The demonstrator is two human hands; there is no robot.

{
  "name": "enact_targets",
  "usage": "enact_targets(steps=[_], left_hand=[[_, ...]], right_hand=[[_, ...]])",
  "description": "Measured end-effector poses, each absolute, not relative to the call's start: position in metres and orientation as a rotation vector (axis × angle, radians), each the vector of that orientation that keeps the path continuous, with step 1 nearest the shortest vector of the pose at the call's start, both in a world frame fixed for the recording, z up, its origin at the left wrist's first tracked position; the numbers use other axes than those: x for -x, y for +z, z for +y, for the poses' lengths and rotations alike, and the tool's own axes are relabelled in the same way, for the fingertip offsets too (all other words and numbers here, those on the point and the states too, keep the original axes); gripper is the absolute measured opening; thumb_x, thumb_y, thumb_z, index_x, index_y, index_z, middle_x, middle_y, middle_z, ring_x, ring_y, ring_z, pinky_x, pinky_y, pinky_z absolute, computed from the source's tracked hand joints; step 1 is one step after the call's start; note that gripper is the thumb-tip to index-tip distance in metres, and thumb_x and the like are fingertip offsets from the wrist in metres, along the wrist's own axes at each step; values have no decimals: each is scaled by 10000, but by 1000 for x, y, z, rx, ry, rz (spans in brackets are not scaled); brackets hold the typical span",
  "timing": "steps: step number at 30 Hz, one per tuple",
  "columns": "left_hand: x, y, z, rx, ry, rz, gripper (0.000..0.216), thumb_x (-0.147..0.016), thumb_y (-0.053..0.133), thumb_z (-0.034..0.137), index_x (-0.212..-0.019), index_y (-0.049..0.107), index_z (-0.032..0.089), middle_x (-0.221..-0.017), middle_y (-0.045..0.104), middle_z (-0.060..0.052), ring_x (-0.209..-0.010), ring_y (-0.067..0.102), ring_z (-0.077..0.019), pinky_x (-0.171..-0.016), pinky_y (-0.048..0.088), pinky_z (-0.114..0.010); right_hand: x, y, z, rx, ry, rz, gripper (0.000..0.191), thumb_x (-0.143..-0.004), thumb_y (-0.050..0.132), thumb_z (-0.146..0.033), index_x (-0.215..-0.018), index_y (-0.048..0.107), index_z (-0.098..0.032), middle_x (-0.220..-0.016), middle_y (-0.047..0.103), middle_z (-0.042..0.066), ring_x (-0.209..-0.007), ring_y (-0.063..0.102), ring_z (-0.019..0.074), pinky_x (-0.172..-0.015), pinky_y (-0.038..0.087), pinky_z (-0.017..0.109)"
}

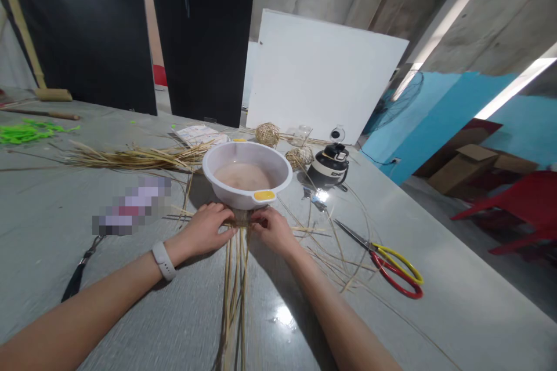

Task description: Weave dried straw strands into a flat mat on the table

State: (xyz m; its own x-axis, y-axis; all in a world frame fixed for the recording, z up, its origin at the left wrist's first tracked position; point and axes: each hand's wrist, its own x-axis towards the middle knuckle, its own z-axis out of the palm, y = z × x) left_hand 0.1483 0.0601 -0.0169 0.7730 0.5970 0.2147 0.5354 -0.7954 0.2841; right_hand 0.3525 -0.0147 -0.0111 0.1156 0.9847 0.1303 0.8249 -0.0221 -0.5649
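Note:
A bundle of thin straw-coloured reeds (235, 278) lies on the grey table, running from the near edge toward a white basin. My left hand (205, 230) rests on the crossing reeds just left of the bundle's far end, fingers curled down onto them. Opposite it, my right hand (272, 228) pinches the same crossing point from the right. Both hands sit just in front of the white basin (278, 168), which holds cloudy pinkish water and has yellow handles. A pale band is on my left wrist.
Scissors (391, 264) with red and yellow handles lie to the right. A heap of loose reeds (134, 157) lies at the left, two woven balls (267, 134) behind the basin, a black pot (331, 166) to its right. Black and white boards lean at the back. Red chairs stand right.

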Motion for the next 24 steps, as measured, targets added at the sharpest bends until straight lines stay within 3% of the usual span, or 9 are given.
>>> enact_targets(steps=[9, 24], left_hand=[[-152, -22, 55, -2750, 511, 651, 230, -954, 539, 221, -1124, 694, 211, -1113, 639, -86, -1065, 570, -258, -943, 452, -402], [-153, -29, 55, -2743, 533, 621, 229, -929, 567, 205, -1123, 688, 191, -1106, 637, -94, -1051, 556, -264, -931, 458, -407]], right_hand=[[-357, 0, -18, 1939, 435, -1820, 191, -716, 657, -109, -840, 766, -205, -879, 734, 40, -788, 630, 191, -710, 431, 269], [-351, -6, -18, 1992, 413, -1806, 135, -753, 757, -257, -876, 739, -205, -879, 743, 31, -821, 622, 194, -720, 361, 292]])
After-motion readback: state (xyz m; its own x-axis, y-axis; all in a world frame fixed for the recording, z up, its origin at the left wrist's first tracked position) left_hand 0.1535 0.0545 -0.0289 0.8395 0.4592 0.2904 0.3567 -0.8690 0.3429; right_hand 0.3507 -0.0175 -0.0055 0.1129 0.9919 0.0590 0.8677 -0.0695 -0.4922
